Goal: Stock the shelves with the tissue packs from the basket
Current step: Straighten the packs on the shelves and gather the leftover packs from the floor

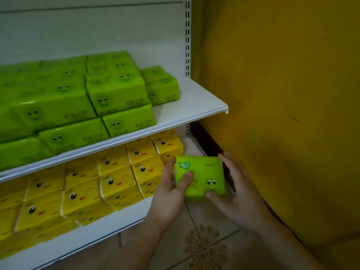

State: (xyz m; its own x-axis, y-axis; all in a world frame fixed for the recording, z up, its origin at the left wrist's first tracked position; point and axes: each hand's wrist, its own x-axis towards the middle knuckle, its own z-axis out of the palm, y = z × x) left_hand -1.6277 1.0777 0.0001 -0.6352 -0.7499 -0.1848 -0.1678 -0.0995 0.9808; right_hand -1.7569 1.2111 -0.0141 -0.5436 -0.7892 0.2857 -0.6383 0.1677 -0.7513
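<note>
I hold one green tissue pack point(202, 178) with a cartoon face between both hands, in front of the right end of the lower shelf. My left hand point(169, 193) grips its left side with the thumb on top. My right hand point(237, 193) clasps its right side and front corner. Stacked green tissue packs point(109, 94) fill the upper white shelf point(194, 106), with bare shelf at its right end. Yellow tissue packs point(116, 180) with faces fill the lower shelf point(109, 223). No basket is in view.
A yellow wall point(282, 114) stands close on the right, with a dark skirting strip point(206, 143) at its foot. A slotted white upright point(187, 36) marks the shelving's right edge. Patterned floor tiles point(204, 242) lie below my arms.
</note>
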